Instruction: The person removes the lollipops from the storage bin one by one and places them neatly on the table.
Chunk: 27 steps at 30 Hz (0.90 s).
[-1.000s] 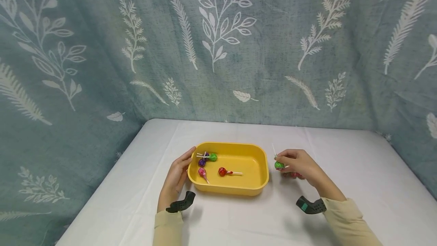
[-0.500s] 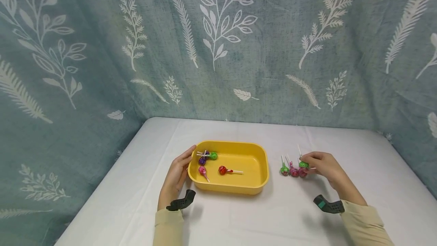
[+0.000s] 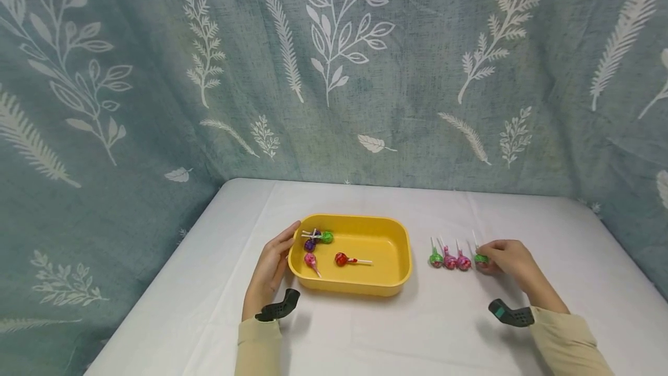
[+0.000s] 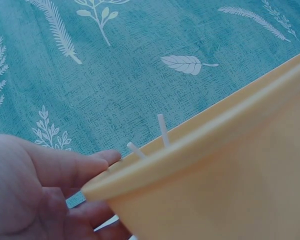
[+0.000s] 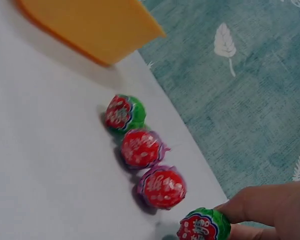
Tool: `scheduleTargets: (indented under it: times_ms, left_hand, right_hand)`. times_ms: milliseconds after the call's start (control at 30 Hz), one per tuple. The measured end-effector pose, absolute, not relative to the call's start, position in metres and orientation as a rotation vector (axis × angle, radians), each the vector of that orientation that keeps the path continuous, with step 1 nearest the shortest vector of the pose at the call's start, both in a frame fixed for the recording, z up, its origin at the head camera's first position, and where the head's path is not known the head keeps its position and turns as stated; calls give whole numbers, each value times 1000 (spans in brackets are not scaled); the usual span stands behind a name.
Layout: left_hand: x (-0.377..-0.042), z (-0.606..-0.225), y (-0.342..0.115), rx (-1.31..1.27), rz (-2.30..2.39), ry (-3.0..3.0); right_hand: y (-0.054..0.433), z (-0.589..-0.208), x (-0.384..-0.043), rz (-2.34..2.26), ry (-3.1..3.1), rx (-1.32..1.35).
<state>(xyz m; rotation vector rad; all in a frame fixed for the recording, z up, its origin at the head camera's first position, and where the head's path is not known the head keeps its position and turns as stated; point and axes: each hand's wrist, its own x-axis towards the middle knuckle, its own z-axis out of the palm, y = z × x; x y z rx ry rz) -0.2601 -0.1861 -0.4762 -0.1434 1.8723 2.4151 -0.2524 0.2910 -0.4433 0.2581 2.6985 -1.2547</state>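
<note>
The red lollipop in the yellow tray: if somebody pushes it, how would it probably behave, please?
The red lollipop may roll, since its head looks round. Its stick lies out to one side, so it would probably swing in a curve rather than run straight. The stick looks straight, likely fairly stiff. The raised walls of the yellow tray should keep it inside.

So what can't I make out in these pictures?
Left wrist view: what lies in the tray, hidden by its wall; only two white sticks poke above it.
Right wrist view: the bottom of the held lollipop, cut off by the lower edge; the rest of the right hand, cut off by the right edge.
Head view: print on the wrappers, too small to read.
</note>
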Motion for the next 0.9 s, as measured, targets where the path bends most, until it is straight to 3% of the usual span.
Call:
scheduleTargets:
  times_ms: [900]
  left_hand:
    - [-260, -474, -185, -162, 2410, 1884]
  right_hand:
    - [282, -459, -254, -1271, 2750, 254]
